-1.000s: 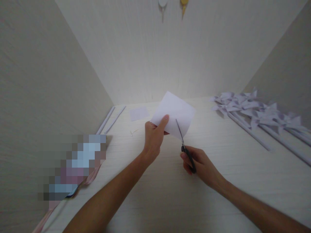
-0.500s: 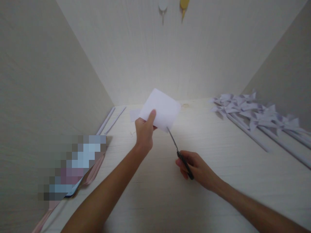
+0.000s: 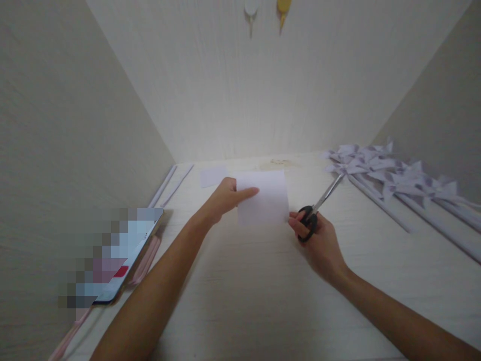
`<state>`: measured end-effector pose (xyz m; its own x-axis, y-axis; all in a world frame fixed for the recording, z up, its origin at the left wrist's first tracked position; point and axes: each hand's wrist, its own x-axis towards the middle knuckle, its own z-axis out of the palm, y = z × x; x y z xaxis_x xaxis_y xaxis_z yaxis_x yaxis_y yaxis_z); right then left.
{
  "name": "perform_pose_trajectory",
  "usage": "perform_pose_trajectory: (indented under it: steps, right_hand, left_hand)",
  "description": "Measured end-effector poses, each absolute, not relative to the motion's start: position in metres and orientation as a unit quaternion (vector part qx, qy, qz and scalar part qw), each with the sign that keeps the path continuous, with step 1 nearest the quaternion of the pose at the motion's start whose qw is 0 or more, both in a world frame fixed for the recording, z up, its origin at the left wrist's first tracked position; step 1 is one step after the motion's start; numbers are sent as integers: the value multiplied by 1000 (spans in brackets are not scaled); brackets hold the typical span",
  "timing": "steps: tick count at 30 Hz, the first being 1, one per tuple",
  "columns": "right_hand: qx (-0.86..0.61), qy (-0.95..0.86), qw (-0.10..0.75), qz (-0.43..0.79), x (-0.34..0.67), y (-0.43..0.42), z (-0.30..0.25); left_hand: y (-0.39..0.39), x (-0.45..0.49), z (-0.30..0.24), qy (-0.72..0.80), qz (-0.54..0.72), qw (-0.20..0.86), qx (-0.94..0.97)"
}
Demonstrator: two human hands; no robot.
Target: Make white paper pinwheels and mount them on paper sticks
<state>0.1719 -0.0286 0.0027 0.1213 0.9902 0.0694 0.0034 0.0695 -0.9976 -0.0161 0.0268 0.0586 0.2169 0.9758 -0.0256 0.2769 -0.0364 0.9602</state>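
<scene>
White paper sheet (image 3: 263, 208) above the tabletop (image 3: 240, 306), left hand (image 3: 224, 199) pinching its left side.
Right hand (image 3: 325, 245) grips black-handled scissors (image 3: 323, 199), fingertips at the sheet's corner; best aim blades clear of it.

No lettering can be read in this scene. At left, a mobile device (image 3: 131, 256) leans with its screen lit and partly pixelated; small dark marks (image 3: 146, 235) near its edge may be characters, though too tiny to make out, above a red patch (image 3: 121, 271) bearing no readable word.
</scene>
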Motion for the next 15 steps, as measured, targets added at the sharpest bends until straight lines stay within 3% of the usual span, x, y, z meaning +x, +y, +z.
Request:
perform_pose_trajectory:
  steps: [11,15]
  right_hand:
    - [-496,-494,465,543,169,-30,0]
    - [-493,-478,500,527,169,-28,-4]
  left_hand:
    - [22,-13,58,496,292,486,658]
    - [25,-11,55,486,347,492,634]
